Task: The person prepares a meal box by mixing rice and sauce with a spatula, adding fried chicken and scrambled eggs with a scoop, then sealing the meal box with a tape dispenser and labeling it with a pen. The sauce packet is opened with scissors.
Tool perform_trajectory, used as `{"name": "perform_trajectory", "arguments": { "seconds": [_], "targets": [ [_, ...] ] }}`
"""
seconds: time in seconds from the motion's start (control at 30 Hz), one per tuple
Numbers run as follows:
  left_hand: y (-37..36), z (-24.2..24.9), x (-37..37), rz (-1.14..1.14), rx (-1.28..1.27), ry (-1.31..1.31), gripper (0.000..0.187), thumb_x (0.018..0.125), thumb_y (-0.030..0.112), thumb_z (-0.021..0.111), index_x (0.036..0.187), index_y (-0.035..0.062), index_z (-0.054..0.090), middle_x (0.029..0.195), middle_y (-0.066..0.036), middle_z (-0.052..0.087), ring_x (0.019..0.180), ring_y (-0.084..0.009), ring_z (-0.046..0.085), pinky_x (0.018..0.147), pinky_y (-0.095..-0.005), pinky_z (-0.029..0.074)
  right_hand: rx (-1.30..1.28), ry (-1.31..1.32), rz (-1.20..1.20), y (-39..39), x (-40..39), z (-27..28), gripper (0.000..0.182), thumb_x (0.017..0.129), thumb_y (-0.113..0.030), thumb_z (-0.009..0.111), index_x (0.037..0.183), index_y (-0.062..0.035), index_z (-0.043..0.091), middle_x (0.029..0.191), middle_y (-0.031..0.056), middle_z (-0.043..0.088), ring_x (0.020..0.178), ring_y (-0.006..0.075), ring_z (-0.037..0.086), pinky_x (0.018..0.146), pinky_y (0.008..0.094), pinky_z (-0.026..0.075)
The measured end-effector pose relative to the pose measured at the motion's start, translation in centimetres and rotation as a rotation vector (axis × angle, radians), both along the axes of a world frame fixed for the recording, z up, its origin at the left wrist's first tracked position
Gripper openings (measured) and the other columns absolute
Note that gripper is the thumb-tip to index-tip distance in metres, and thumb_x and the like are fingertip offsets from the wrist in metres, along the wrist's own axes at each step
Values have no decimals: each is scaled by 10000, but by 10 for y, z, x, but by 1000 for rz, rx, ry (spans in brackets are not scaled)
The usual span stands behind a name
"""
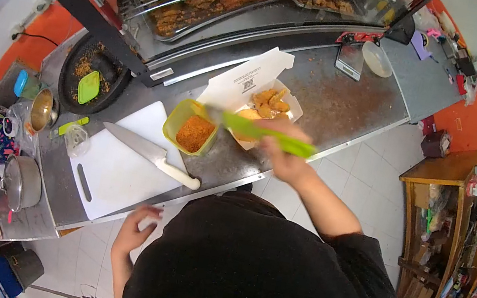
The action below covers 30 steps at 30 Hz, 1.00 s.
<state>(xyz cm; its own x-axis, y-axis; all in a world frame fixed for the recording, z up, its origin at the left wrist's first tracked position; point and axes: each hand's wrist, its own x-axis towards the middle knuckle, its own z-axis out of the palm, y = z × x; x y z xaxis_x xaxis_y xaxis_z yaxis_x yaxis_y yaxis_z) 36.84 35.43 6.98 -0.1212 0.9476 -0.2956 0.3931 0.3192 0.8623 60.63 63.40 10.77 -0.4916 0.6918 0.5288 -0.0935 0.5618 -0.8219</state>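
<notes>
My right hand is closed around a bright green-handled utensil, whose greyish far end is blurred by motion over the rim of a yellow-green tub. Orange-red powder fills the lower part of this tub. Just behind the utensil, an open white cardboard box holds golden fried pieces, and its lid stands raised. My left hand hangs by the counter's front edge, fingers apart and holding nothing. Nearest to it is a white cutting board with a white-handled knife lying across.
A glass display case with trays of fried food runs along the back. At left are a black pan with a green lid, a metal bowl and a pot. A small scale sits at back right.
</notes>
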Motion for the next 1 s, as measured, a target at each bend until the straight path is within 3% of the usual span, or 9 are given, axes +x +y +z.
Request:
{"name": "perform_trajectory", "arguments": {
  "seconds": [0.1,0.23,0.43,0.67,0.77,0.83,0.87,0.9,1.0],
  "targets": [
    [36,18,21,209,176,-16,260,677,-79,543,920,15,555,998,-128,565,977,-266,528,867,-333,396,139,-268,182,-4,-59,-7,209,799,-174,543,917,-8,588,864,173,601,790,304,580,709,344,467],
    [32,-3,29,190,217,19,274,692,-84,547,948,14,545,982,-120,569,972,-259,530,863,-321,392,189,-406,186,-2,-89,-22,169,793,-158,545,902,-40,596,897,136,602,783,307,561,697,359,455],
    [7,-26,47,317,160,-41,248,727,-75,566,955,18,539,988,-116,565,962,-250,533,852,-301,390,240,-323,189,-2,-92,-26,152,786,-156,548,884,-50,598,858,117,603,772,298,556,698,367,446],
    [14,-15,43,261,160,33,260,723,-85,569,958,23,542,992,-111,564,961,-244,536,843,-299,396,329,-292,268,-7,-99,-25,199,787,-189,522,789,1,582,732,141,578,720,330,545,629,398,436],
    [11,-22,40,245,156,23,263,720,-90,568,957,22,544,994,-113,564,963,-244,536,840,-303,399,111,-422,277,0,-98,-40,189,811,-161,525,889,-1,588,848,122,608,781,270,575,714,353,447],
    [12,-23,40,260,145,16,262,717,-93,564,953,17,545,995,-115,568,964,-245,539,841,-306,402,-288,-222,103,4,-95,-54,209,829,-199,518,894,-21,606,741,145,592,626,195,564,566,296,436],
    [14,-24,40,250,146,12,262,717,-93,564,953,17,545,995,-115,568,964,-245,539,841,-306,402,-422,-171,130,6,-91,-54,203,873,-153,466,904,7,588,796,54,601,722,119,554,651,265,445],
    [15,-24,40,252,128,31,260,717,-94,560,952,16,545,993,-115,570,965,-244,539,841,-308,403,-425,-173,121,9,-87,-57,203,873,-153,466,904,7,588,796,54,601,722,119,554,651,265,445],
    [17,-28,40,251,127,41,259,717,-94,555,952,16,548,989,-113,573,962,-240,539,841,-309,404,-884,167,106,10,-71,-52,229,868,-185,491,953,0,594,850,50,606,705,110,575,589,213,443]
  ]
}}
